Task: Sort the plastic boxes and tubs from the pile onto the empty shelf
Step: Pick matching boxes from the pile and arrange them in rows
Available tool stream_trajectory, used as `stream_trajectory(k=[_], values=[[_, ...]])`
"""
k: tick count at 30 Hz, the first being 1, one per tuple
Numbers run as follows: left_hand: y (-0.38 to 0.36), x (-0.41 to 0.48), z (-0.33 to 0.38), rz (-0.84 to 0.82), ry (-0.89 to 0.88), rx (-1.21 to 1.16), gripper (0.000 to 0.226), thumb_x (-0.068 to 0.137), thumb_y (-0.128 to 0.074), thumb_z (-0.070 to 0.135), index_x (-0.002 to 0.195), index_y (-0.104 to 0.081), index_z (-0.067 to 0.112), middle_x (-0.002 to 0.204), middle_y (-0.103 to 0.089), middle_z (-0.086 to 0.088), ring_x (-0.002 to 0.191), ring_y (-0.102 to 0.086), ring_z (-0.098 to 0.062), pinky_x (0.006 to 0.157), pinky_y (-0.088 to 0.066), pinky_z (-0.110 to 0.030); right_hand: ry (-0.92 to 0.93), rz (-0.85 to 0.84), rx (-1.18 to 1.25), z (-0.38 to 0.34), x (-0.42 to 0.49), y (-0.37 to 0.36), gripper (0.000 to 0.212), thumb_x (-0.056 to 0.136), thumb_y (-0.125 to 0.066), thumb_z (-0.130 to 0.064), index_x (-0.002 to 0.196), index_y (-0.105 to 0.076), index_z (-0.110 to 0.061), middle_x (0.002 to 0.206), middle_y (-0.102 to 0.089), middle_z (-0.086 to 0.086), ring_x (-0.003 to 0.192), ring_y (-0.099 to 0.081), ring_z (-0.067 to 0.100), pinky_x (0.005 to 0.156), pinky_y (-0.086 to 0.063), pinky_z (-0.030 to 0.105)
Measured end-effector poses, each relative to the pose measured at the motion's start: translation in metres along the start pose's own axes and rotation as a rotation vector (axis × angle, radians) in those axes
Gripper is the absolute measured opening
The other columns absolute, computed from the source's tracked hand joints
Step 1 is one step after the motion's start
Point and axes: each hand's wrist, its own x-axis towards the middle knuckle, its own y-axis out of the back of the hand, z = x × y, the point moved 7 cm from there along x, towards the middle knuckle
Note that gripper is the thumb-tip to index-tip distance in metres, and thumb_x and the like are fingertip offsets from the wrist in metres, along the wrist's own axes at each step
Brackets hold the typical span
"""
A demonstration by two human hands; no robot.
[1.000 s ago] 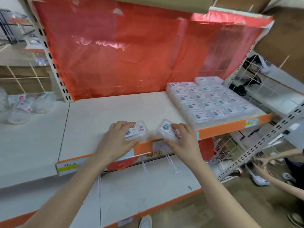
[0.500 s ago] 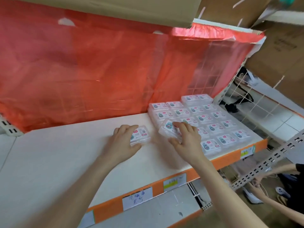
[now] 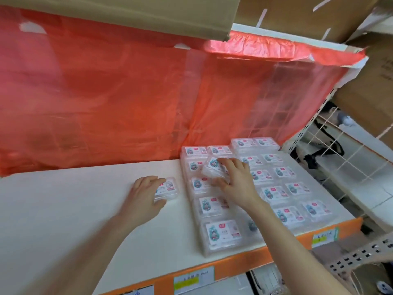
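My left hand grips a small clear plastic box with a printed label, resting on the white shelf just left of the stacked boxes. My right hand holds a second clear box, tilted, above the second column of the stack. Several rows of the same labelled clear boxes fill the right part of the shelf in neat rows.
A red plastic sheet hangs behind the shelf. A cardboard box overhangs from above. The shelf's orange front edge carries price labels. A wire rack stands to the right.
Both hands moved forward from the shelf's front edge over the shelf with their boxes. The left box now rests on the shelf; the right box is over the stack.
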Motion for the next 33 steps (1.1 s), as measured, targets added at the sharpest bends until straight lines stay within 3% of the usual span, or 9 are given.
stream_trajectory(k=[4, 8, 11, 15, 20, 28, 33], values=[[-0.004, 0.003, 0.002, 0.089, 0.038, -0.007, 0.059, 0.078, -0.048, 0.034, 0.133, -0.048, 0.012, 0.142, -0.037, -0.015, 0.132, -0.027, -0.032, 0.109, -0.02, -0.036, 0.046, -0.063, -0.084, 0.02, 0.03, 0.0, 0.051, 0.085, -0.06, -0.022, 0.134, -0.044, -0.02, 0.131, -0.045, 0.005, 0.121, -0.035, 0.032, 0.098, -0.033, 0.039], [-0.009, 0.003, -0.001, 0.185, 0.056, 0.034, 0.073, 0.072, -0.027, 0.05, 0.129, -0.053, 0.013, 0.139, -0.039, -0.019, 0.129, -0.028, -0.032, 0.107, -0.026, -0.044, 0.05, -0.126, -0.163, 0.037, 0.054, -0.003, 0.05, 0.087, -0.056, -0.021, 0.135, -0.041, -0.023, 0.137, -0.038, 0.004, 0.125, -0.029, 0.031, 0.1, -0.032, 0.04], [-0.008, 0.003, -0.002, 0.231, 0.063, 0.052, 0.066, 0.075, -0.03, 0.045, 0.126, -0.057, 0.013, 0.137, -0.042, -0.021, 0.123, -0.024, -0.024, 0.102, -0.031, -0.046, 0.069, -0.156, -0.213, 0.042, 0.069, -0.002, 0.05, 0.089, -0.054, -0.022, 0.136, -0.04, -0.024, 0.139, -0.035, 0.005, 0.129, -0.026, 0.029, 0.101, -0.028, 0.039], [-0.008, 0.003, -0.002, 0.256, 0.056, 0.11, 0.055, 0.078, -0.036, 0.036, 0.12, -0.06, 0.011, 0.129, -0.049, -0.022, 0.118, -0.031, -0.026, 0.094, -0.041, -0.053, 0.131, -0.161, -0.172, 0.044, 0.084, -0.01, 0.045, 0.085, -0.055, -0.017, 0.13, -0.049, -0.019, 0.137, -0.042, 0.006, 0.129, -0.03, 0.032, 0.101, -0.028, 0.043], [-0.007, 0.003, 0.0, 0.295, 0.028, 0.164, 0.051, 0.08, -0.038, 0.033, 0.117, -0.061, 0.009, 0.122, -0.055, -0.022, 0.115, -0.034, -0.027, 0.09, -0.043, -0.056, 0.207, -0.01, -0.1, 0.048, 0.081, -0.023, 0.041, 0.068, -0.049, -0.017, 0.104, -0.068, -0.008, 0.113, -0.064, 0.014, 0.107, -0.056, 0.042, 0.086, -0.042, 0.055], [-0.01, 0.004, -0.003, 0.316, -0.001, 0.177, 0.049, 0.081, -0.039, 0.033, 0.119, -0.057, 0.01, 0.122, -0.055, -0.022, 0.115, -0.035, -0.028, 0.091, -0.043, -0.055, 0.289, 0.285, -0.057, 0.042, 0.071, -0.007, 0.036, 0.06, -0.052, 0.0, 0.087, -0.073, -0.012, 0.089, -0.067, 0.009, 0.08, -0.06, 0.038, 0.071, -0.045, 0.045], [-0.01, 0.003, -0.004, 0.327, 0.014, 0.191, 0.053, 0.079, -0.037, 0.035, 0.12, -0.059, 0.009, 0.123, -0.054, -0.019, 0.116, -0.033, -0.025, 0.094, -0.04, -0.05, 0.321, 0.356, -0.082, 0.042, 0.069, -0.003, 0.041, 0.067, -0.037, -0.009, 0.081, -0.075, -0.014, 0.08, -0.069, 0.005, 0.067, -0.061, 0.031, 0.065, -0.046, 0.039]])
